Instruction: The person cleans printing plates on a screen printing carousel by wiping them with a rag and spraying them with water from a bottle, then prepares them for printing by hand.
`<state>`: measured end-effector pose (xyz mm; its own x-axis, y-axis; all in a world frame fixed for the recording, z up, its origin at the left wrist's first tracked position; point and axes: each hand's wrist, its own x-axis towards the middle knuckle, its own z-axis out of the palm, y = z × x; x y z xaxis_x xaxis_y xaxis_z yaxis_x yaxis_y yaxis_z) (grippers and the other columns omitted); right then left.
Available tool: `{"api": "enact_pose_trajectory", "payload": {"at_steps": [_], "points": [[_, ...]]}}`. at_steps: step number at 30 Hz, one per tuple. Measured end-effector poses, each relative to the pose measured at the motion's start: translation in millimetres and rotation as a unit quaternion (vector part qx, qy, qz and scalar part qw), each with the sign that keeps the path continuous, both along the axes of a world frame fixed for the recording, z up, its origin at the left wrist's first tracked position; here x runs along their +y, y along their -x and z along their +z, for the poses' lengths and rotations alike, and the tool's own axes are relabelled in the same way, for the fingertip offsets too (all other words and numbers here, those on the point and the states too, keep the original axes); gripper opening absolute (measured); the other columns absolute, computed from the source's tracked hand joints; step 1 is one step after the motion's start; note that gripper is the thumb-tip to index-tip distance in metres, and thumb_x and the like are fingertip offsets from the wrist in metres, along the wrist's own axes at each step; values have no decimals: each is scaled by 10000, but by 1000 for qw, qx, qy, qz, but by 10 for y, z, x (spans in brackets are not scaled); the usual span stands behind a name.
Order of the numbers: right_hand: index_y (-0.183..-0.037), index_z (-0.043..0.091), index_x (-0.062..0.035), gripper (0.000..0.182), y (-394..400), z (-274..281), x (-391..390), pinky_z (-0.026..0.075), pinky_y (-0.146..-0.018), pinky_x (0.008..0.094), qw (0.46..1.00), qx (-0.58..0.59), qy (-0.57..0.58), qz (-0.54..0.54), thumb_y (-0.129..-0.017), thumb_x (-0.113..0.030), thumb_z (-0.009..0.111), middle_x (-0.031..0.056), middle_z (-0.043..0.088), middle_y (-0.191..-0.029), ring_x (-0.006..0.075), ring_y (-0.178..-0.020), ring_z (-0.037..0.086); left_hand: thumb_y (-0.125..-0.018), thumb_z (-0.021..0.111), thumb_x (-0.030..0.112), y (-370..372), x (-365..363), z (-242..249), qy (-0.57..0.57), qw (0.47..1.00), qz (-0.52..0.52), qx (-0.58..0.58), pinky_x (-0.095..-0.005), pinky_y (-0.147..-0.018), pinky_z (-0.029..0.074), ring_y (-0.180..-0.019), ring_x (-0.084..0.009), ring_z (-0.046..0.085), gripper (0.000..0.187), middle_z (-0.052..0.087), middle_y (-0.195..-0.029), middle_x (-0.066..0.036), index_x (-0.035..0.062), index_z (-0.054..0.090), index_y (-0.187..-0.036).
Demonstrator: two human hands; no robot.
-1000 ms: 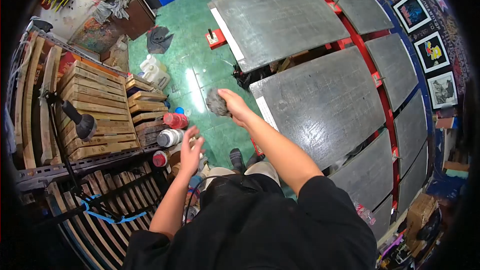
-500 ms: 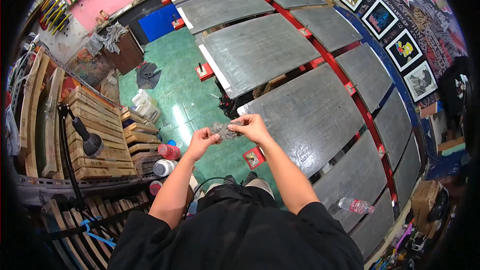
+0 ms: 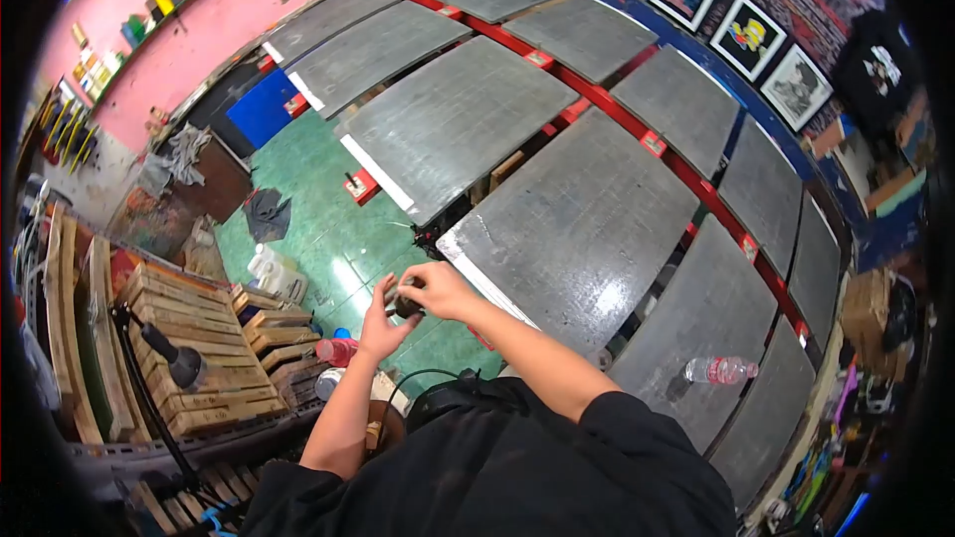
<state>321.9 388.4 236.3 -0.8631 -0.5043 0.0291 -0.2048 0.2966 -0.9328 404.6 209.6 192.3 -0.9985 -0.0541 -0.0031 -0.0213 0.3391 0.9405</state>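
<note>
A small dark grey crumpled scrap [image 3: 406, 307], perhaps cloth, is bunched between my two hands in front of my body. My left hand [image 3: 377, 328] curls around its left side, fingers pointing up and thumb to the right. From the right, my right hand [image 3: 444, 291] pinches the scrap with bent fingertips. Much of it is hidden by the fingers. Both hands are above the green floor [image 3: 348, 249], beside the near left corner of a flat grey board [image 3: 587, 229].
Several grey boards line a red rail [image 3: 597, 94]. A clear plastic bottle [image 3: 721, 370] lies on a near board. At left are stacked wooden frames [image 3: 189, 348], a black lamp [image 3: 179, 358], white jugs [image 3: 277, 273] and a red container [image 3: 336, 351]. A dark rag [image 3: 267, 215] is on the floor.
The grey scrap, held stretched between both hands before, is now bunched up. My hands have come together and moved slightly left and down in view. The camera view has shifted.
</note>
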Motion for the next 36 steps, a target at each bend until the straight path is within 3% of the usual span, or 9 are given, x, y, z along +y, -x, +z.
{"api": "enact_pose_trajectory", "payload": {"at_steps": [3, 5, 10, 13, 20, 22, 27, 31, 36], "points": [[-993, 732, -19, 248, -69, -54, -60, 499, -614, 356, 998, -23, -36, -49, -900, -240, 794, 90, 717, -756, 176, -644, 660, -765, 815, 21, 86, -193, -333, 86, 996, -24, -4, -373, -912, 558, -1097, -305, 713, 456, 718, -1147, -162, 45, 676, -1199], [-1024, 707, -36, 246, -58, -151, 0, 441, -567, 302, 984, -106, 118, -75, -877, -183, 839, 0, 638, -684, 88, -610, 573, -764, 822, 65, 82, -146, -95, 176, 980, 27, 93, -383, -802, 555, -886, -311, 725, 232, 734, -930, -128, 30, 725, -972], [-1041, 700, -61, 207, -92, -395, 112, 445, -598, 267, 967, -140, 181, -113, -891, -142, 816, -50, 597, -700, 53, -663, 536, -759, 877, 305, 102, -209, -128, 303, 927, -62, 212, -424, -622, 507, -728, -321, 683, 350, 674, -779, -98, 80, 692, -953], [-1201, 644, -120, 225, -46, -535, 140, 547, -684, 295, 894, -245, 319, -197, -987, -110, 712, -7, 602, -998, 104, -863, 616, -822, 863, 435, 29, -238, -81, 305, 949, -79, 8, -462, -559, 462, -554, -347, 597, 450, 596, -627, -94, 82, 642, -990], [-1314, 637, -109, 428, -151, -675, 257, 522, -827, 262, 938, -213, 246, -123, -914, -24, 760, -11, 572, -1067, 79, -874, 575, -747, 920, 244, 69, -264, -266, 121, 961, -81, 235, -385, -625, 507, -600, -292, 606, 428, 608, -653, -99, 45, 541, -770], [-1322, 646, -107, 494, -219, -730, 212, 507, -793, 256, 946, -177, 240, -128, -865, 16, 787, -29, 561, -1056, 62, -846, 553, -684, 954, 218, -38, -243, -67, 152, 987, -46, -2, -362, -695, 523, -673, -290, 626, 473, 663, -737, -100, 44, 525, -781], [-1216, 684, -96, 440, -354, -810, 201, 521, -743, 270, 965, -124, 137, -188, -807, -40, 834, -23, 602, -908, 79, -776, 593, -842, 788, 501, -37, -598, -241, 254, 963, -33, -83, -504, -743, 526, -778, -395, 706, 482, 725, -797, -182, 54, 658, -968], [-1071, 745, -88, 273, -400, -784, 238, 560, -740, 325, 959, -121, 51, -250, -813, -114, 830, 46, 718, -894, 154, -789, 701, -910, 738, 414, -33, -1199, -645, 385, 915, -87, -88, -495, -730, 519, -810, -407, 695, 400, 721, -827, -196, 57, 665, -1076], [-999, 774, -90, 158, -350, -647, 162, 574, -781, 413, 968, -43, -50, -244, -859, -160, 791, 91, 777, -909, 287, -879, 748, -902, 767, 257, 160, -1271, -484, 139, 989, 44, 5, -460, -762, 515, -845, -419, 675, 394, 707, -940, -252, -8, 585, -1131]]}}
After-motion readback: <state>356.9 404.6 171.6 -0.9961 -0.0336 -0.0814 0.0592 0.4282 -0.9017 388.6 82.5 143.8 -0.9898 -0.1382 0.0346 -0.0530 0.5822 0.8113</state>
